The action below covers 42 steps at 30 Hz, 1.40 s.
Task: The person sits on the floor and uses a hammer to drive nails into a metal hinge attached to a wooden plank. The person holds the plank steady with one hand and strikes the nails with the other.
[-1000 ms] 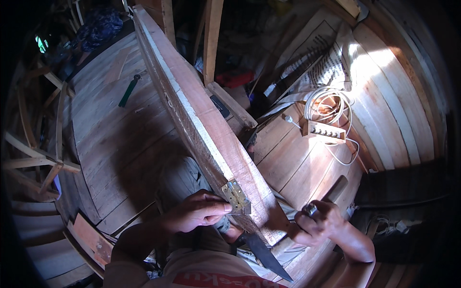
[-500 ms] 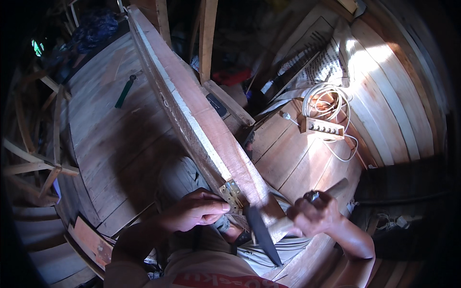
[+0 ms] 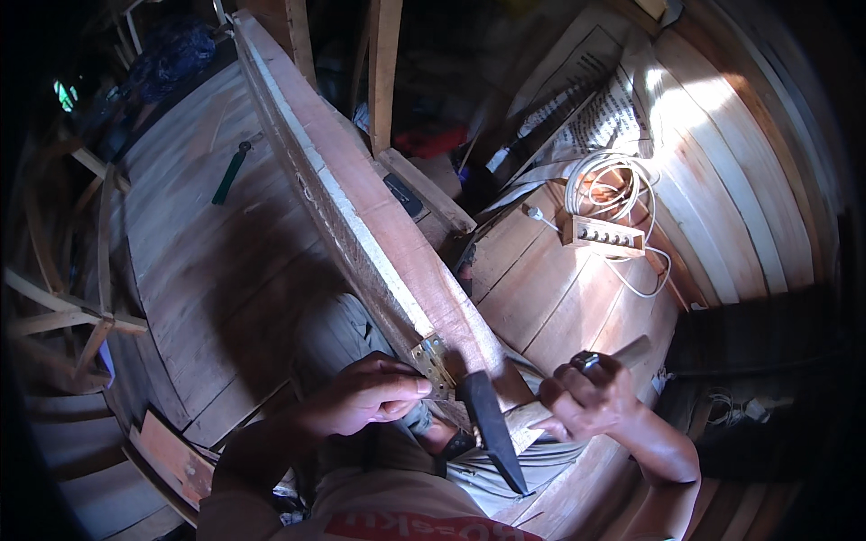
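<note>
Now right hand (image 3: 591, 401) holds hammer (image 3: 492, 428) at hinge (image 3: 433, 361) on plank edge (image 3: 361, 216).

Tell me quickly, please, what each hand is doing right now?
Left hand: fingers pinched at the brass hinge on the long board.
Right hand: closed around the hammer handle.

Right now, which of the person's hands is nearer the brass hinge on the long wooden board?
Left. The left hand has fingertips touching the brass hinge. The right hand grips the hammer handle, off to the hinge's right.
</note>
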### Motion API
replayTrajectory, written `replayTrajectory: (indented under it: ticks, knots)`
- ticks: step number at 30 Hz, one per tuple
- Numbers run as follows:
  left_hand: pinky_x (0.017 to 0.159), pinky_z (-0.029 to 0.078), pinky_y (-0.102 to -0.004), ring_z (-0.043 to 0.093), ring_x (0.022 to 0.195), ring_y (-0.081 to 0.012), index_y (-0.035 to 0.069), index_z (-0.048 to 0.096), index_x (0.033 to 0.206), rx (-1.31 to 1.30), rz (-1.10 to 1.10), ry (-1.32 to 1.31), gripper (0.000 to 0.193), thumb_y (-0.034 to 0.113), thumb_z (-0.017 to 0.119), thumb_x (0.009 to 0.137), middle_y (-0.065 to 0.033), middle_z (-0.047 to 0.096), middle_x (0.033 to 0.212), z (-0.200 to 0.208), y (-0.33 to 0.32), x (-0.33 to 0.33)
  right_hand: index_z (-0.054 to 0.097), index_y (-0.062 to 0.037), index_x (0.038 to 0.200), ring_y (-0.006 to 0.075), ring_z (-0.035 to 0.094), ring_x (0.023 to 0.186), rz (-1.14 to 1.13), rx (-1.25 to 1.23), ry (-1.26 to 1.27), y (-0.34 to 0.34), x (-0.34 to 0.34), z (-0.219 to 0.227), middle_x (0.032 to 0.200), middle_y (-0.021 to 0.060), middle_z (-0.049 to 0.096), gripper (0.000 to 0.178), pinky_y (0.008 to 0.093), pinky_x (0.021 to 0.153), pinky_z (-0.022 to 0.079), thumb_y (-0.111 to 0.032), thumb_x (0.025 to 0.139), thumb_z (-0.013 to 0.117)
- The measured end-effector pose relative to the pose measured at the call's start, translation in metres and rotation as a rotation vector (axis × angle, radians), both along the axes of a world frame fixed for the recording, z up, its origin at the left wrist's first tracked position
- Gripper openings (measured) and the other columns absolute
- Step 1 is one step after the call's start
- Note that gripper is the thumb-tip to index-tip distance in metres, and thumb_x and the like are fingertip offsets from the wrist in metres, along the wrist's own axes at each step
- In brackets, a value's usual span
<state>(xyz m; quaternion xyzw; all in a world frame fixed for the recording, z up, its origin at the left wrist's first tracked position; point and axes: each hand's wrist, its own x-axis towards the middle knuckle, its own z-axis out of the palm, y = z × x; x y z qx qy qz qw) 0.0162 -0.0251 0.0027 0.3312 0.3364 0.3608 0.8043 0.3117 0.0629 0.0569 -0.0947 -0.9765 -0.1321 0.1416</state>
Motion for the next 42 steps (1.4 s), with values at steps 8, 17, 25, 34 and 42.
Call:
replayTrajectory:
  ticks: [8, 17, 25, 34, 42]
  knots:
    - [0.048, 0.025, -0.0267, 0.031, 0.046, -0.0088, 0.010, 0.036, 0.057, -0.005, 0.013, -0.003, 0.041, 0.019, 0.048, 0.095, -0.0004, 0.035, 0.052, 0.001, 0.002, 0.003, 0.052, -0.0194, 0.077, 0.0127, 0.048, 0.048, 0.121, 0.008, 0.025, -0.015, 0.005, -0.010, 0.069, 0.0013, 0.051, 0.033, 0.0283, 0.042, 0.043, -0.051, 0.086, 0.056]
    - [0.046, 0.025, -0.0257, 0.032, 0.046, -0.0080, 0.009, 0.039, 0.057, -0.004, 0.043, -0.024, 0.040, 0.015, 0.047, 0.096, 0.0008, 0.035, 0.052, -0.001, 0.000, 0.005, 0.051, -0.0187, 0.076, 0.0104, 0.047, 0.046, 0.139, 0.040, 0.057, -0.018, 0.006, -0.005, 0.065, -0.0011, 0.047, 0.031, 0.0277, 0.042, 0.044, -0.047, 0.082, 0.061]
    - [0.046, 0.024, -0.0260, 0.031, 0.046, -0.0079, 0.010, 0.039, 0.058, -0.028, 0.080, 0.011, 0.039, 0.015, 0.048, 0.096, 0.0015, 0.034, 0.053, 0.000, -0.006, 0.001, 0.058, -0.0116, 0.077, 0.0140, 0.050, 0.044, 0.140, -0.120, 0.175, -0.030, -0.001, -0.004, 0.072, 0.0054, 0.059, 0.044, 0.0282, 0.040, 0.040, -0.055, 0.081, 0.062]
    - [0.047, 0.024, -0.0260, 0.031, 0.048, -0.0074, 0.010, 0.039, 0.058, 0.047, 0.036, 0.027, 0.039, 0.017, 0.049, 0.095, 0.0013, 0.035, 0.054, -0.001, 0.003, 0.001, 0.048, -0.0040, 0.076, 0.0279, 0.054, 0.044, 0.007, -0.584, 0.172, -0.023, 0.001, 0.001, 0.059, 0.0097, 0.052, 0.042, 0.0382, 0.041, 0.044, -0.042, 0.089, 0.060]
    - [0.048, 0.025, -0.0249, 0.032, 0.049, -0.0064, 0.008, 0.044, 0.062, 0.062, 0.039, 0.051, 0.035, 0.018, 0.053, 0.095, 0.0023, 0.036, 0.055, 0.000, 0.005, 0.001, 0.050, -0.0035, 0.081, 0.0286, 0.057, 0.048, -0.075, -0.634, 0.149, -0.029, 0.004, 0.003, 0.062, 0.0110, 0.055, 0.041, 0.0387, 0.043, 0.046, -0.043, 0.092, 0.056]
